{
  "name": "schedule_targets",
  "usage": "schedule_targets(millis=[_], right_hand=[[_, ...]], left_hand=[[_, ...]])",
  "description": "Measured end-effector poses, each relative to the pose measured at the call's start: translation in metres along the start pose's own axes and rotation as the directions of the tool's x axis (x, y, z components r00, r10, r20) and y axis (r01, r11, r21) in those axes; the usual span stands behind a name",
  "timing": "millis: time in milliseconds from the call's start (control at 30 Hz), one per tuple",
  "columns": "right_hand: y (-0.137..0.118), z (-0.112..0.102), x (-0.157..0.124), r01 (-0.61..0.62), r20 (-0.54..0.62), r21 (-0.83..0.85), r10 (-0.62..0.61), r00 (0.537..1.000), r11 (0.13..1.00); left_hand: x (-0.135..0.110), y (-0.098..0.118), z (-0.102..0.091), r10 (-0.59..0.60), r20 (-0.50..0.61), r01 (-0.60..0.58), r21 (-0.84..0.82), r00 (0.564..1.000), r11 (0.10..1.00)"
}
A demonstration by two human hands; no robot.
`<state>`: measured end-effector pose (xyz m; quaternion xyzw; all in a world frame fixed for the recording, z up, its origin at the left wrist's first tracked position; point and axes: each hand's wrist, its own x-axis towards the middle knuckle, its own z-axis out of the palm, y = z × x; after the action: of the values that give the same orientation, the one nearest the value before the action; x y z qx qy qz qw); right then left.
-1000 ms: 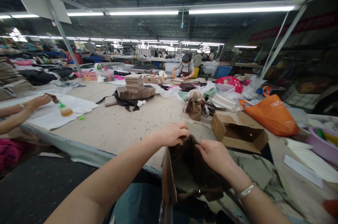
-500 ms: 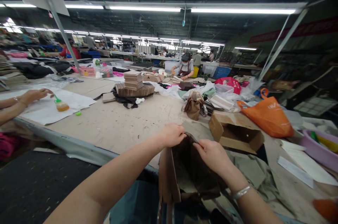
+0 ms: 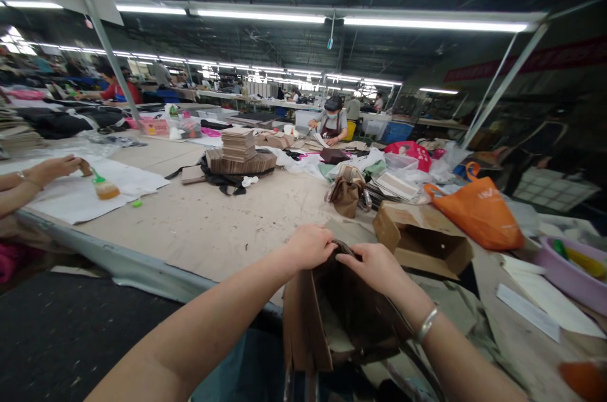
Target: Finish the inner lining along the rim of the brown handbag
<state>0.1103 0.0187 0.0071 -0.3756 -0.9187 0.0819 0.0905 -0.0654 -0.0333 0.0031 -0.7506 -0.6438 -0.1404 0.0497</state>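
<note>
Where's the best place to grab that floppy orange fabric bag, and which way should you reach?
Probably hook your fingers through the upright loop handle of the orange fabric bag, coming from above. The loop stands up with a gap under it, while the bag's body slumps. The open brown cardboard box sits close on its left, so reaching in low there looks awkward.

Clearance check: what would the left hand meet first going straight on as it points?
Besides the brown bag it holds, the left hand would probably meet the right hand first, which faces it across the bag's edge. Depth is unclear from this single view.
</note>
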Motion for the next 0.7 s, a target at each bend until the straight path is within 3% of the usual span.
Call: schedule_targets(millis=[333,700], right_hand=[[-0.0021,0.0001,0.0045,-0.04,-0.005,-0.141,0.04,0.999,0.989],[-0.0022,0.004,0.0081,-0.096,-0.042,-0.166,0.09,0.995,0.981]], left_hand=[[0.0021,0.0022,0.0024,-0.024,-0.008,0.024,-0.013,1.0,1.0],[0.0028,0.0054,0.0032,-0.049,-0.005,0.049,-0.028,0.999,0.998]])
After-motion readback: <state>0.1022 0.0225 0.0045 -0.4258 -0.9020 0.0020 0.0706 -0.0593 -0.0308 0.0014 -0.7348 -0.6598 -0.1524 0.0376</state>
